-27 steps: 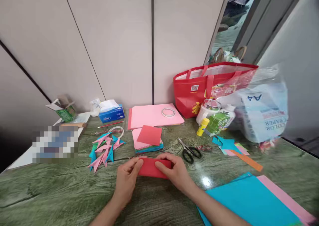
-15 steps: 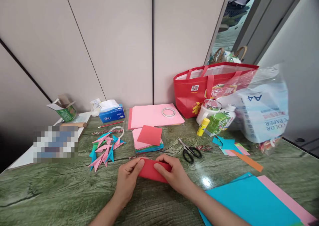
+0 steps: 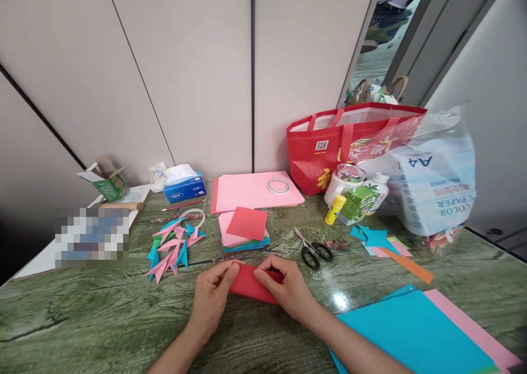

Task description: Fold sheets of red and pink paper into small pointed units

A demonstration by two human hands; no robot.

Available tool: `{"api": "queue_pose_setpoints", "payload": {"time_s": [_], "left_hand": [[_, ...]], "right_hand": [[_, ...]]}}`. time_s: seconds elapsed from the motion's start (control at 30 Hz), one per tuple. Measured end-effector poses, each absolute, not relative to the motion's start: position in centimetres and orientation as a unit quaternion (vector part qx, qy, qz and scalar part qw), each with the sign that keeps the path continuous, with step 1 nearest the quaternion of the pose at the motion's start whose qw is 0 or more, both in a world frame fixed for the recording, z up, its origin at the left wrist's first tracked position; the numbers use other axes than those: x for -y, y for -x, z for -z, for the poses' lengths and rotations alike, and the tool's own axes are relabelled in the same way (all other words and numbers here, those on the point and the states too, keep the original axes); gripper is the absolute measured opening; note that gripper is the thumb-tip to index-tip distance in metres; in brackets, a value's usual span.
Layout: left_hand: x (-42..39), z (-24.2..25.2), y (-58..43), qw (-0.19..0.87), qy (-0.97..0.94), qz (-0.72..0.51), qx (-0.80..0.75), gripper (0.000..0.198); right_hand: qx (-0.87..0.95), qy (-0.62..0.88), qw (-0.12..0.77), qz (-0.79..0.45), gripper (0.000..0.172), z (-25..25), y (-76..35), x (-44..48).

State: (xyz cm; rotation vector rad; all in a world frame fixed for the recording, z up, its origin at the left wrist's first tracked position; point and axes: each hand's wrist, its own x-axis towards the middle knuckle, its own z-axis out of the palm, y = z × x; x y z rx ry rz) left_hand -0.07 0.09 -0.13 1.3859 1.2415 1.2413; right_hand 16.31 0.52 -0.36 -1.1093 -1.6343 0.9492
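Observation:
A folded piece of red paper [image 3: 253,284] is held between my two hands, low over the front middle of the table. My left hand [image 3: 211,292] pinches its left end, thumb on the near face. My right hand [image 3: 285,285] grips the right end with thumb and bent fingers, covering part of the fold. Just behind the hands lies a stack of paper squares [image 3: 242,232] in pink, blue and green, a red square [image 3: 251,223] on top. Black-handled scissors [image 3: 312,250] rest to the right of the stack. Folded pink and blue paper pieces [image 3: 177,247] are heaped at left.
Pink sheets [image 3: 247,193] bear a tape roll [image 3: 279,185] at the back. A glue stick [image 3: 335,210], green carton [image 3: 359,205], white jug [image 3: 338,185] and red bag [image 3: 307,157] stand right of them. Blue sheets [image 3: 415,330] lie front right; a tissue box [image 3: 184,188] sits back left.
Almost nothing differs. Both hands keep their hold on the red paper, with only a very slight shift of the right thumb.

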Motion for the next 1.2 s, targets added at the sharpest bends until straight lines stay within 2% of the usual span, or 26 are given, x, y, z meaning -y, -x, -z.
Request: {"api": "queue_pose_setpoints", "payload": {"time_s": [0.2,0.5,0.87,1.2], "left_hand": [[-0.05,-0.25,0.17,0.405,-0.577,-0.489,-0.514,0.021],[-0.02,0.14,0.14,0.421,-0.562,-0.501,-0.507,0.024],[0.09,0.44,0.10,0.426,-0.550,-0.506,-0.510,0.026],[0.05,-0.39,0.08,0.401,-0.573,-0.494,-0.517,0.023]], "right_hand": [[0.665,0.444,0.458,-0.388,0.011,0.35,-16.33,-0.71],[0.646,0.456,0.475,-0.387,0.009,0.14,-16.38,-0.52],[0.652,0.453,0.484,-0.368,0.010,0.16,-16.31,-0.46],[0.662,0.437,0.472,-0.385,0.017,-0.18,-16.40,-0.53]]}}
